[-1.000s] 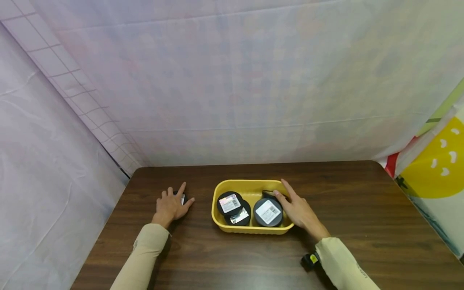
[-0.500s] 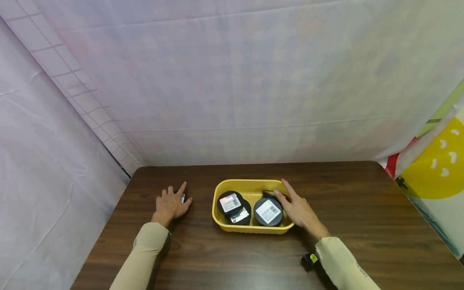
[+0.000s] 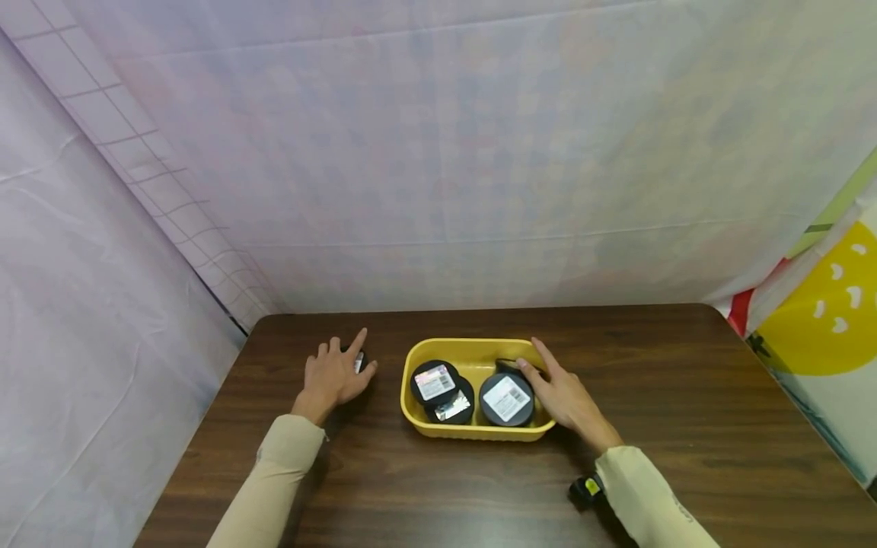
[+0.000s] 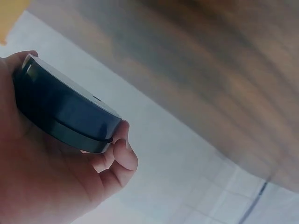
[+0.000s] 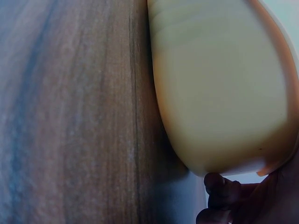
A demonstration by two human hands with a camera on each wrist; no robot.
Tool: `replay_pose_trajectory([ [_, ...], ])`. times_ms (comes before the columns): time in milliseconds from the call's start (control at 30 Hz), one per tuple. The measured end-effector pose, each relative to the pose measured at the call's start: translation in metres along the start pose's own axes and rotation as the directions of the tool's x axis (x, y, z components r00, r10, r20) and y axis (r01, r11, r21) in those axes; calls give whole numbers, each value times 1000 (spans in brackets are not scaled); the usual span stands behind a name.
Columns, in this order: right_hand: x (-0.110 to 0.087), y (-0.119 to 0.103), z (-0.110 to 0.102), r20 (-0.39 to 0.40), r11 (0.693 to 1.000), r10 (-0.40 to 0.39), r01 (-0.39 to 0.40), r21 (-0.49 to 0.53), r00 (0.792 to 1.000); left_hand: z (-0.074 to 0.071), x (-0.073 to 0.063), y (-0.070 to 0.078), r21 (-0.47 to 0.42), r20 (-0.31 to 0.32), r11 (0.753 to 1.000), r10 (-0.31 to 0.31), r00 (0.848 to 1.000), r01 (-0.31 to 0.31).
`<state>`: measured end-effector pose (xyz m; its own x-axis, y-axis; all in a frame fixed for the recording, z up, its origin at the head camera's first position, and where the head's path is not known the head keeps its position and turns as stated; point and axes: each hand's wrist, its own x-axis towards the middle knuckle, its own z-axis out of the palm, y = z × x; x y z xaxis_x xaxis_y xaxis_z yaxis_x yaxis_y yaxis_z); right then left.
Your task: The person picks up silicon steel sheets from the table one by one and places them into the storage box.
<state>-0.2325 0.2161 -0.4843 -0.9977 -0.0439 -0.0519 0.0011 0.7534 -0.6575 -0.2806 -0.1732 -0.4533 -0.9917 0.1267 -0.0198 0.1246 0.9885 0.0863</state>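
In the head view my left hand [image 3: 332, 377] holds a round black container [image 3: 359, 361] with a pale label, left of the yellow basket [image 3: 473, 434]. The left wrist view shows this flat container [image 4: 70, 107] edge-on, between thumb and curled fingers. My right hand [image 3: 565, 396] grips the basket's right end, thumb over the rim. In the right wrist view the curled fingers [image 5: 224, 189] are against the outside of the basket wall [image 5: 224, 93]. Inside the basket, two labelled black containers overlap at the left, the upper one [image 3: 435, 383] partly covering the lower [image 3: 454, 407]. Another [image 3: 507, 399] lies at the right, over a dark item [image 3: 508, 366].
Everything stands on a dark brown wooden table [image 3: 438, 487]. A small black device [image 3: 585, 491] with a yellow mark sits by the right sleeve. Pale cloth [image 3: 438, 190] hangs behind the table's far edge, and more cloth [image 3: 82, 365] hangs at the left.
My left hand has moved slightly right and away from me with the black container. The right hand and the basket have stayed in place.
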Motion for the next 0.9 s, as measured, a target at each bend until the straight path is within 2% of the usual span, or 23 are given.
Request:
replay_pose_trajectory([
  [400,3,1,2,8,1000,4,-4,-3,1000,-18,1,25,4,-38,998,58,998,-58],
  [700,4,1,3,12,1000,6,-6,-2,1000,-28,2,49,-16,-61,995,93,994,-94],
  [900,5,1,5,9,1000,4,-4,-4,1000,-31,3,59,-12,-66,992,125,990,-126],
])
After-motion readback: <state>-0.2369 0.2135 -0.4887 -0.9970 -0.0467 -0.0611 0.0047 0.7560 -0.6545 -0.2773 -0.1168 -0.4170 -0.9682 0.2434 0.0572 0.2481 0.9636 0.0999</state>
